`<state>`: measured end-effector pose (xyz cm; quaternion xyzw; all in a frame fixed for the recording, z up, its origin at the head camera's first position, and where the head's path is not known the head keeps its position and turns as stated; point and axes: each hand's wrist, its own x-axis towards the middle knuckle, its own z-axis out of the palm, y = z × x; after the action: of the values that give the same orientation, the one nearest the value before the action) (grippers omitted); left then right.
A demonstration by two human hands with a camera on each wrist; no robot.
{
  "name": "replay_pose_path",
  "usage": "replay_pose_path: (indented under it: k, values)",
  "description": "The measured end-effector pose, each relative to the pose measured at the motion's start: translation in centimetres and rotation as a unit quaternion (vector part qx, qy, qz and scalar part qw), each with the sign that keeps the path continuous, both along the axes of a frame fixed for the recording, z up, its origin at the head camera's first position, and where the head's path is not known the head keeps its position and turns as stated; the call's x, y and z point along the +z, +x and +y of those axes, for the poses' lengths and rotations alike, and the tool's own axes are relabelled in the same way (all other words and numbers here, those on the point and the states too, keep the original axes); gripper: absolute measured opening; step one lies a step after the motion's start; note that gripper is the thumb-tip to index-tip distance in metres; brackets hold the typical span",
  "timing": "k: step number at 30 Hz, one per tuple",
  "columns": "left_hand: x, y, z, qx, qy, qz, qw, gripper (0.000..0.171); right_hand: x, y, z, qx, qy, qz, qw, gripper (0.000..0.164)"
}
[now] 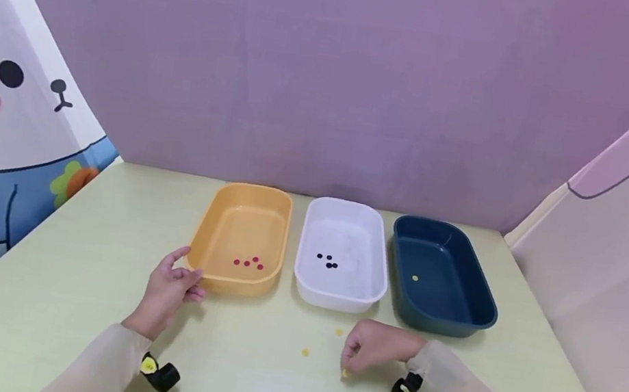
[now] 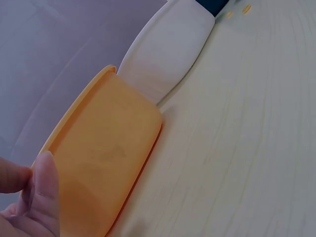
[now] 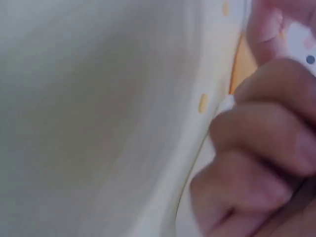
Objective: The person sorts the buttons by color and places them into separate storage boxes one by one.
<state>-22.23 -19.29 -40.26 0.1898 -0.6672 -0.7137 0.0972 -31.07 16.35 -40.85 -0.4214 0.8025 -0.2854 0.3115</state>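
Observation:
My left hand (image 1: pixel 167 289) holds the near left corner of an orange tray (image 1: pixel 231 286), thumb against its outer wall in the left wrist view. Several small red buttons (image 1: pixel 247 263) lie inside that tray. Over the table at right of centre, my right hand (image 1: pixel 379 347) has its fingers curled and pinches a small yellow button (image 1: pixel 345 373) at the fingertips. Two more yellow buttons, one nearer the white tray (image 1: pixel 339 332) and one farther left (image 1: pixel 305 352), lie on the table. In the right wrist view the curled fingers (image 3: pixel 261 133) hide the pinched button.
A white tray (image 1: pixel 334 302) with several black buttons (image 1: pixel 329 265) stands in the middle. To its right is a dark blue tray (image 1: pixel 442 326) holding one yellow button (image 1: pixel 415 278). Behind the pale table (image 1: pixel 233 383) hangs a purple cloth (image 1: pixel 335 74); printed cloths flank both sides.

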Motion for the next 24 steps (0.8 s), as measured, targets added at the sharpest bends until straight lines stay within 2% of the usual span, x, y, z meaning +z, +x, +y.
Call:
replay_pose_path:
  k: [4, 7, 16, 24]
  values:
    - [0.1, 0.3, -0.3, -0.001, -0.008, -0.011, 0.9999, 0.065, -0.1, 0.1, 1.1, -0.059, 0.004, 0.007, 0.998, 0.008]
    - [0.1, 0.3, -0.5, -0.003, -0.009, -0.014, 0.9999, 0.064, 0.0, 0.0, 2.1, -0.086, 0.008, 0.014, 0.996, 0.009]
    - [0.6, 0.1, -0.9, 0.001, -0.016, -0.001, 0.9999, 0.063, 0.5, -0.5, 5.1, -0.130, -0.014, 0.016, 0.991, 0.006]
    - [-0.2, -0.1, -0.3, 0.004, 0.010, 0.005, 0.9999, 0.063, 0.3, -0.4, 6.8, -0.153, -0.038, -0.006, 0.988, 0.008]
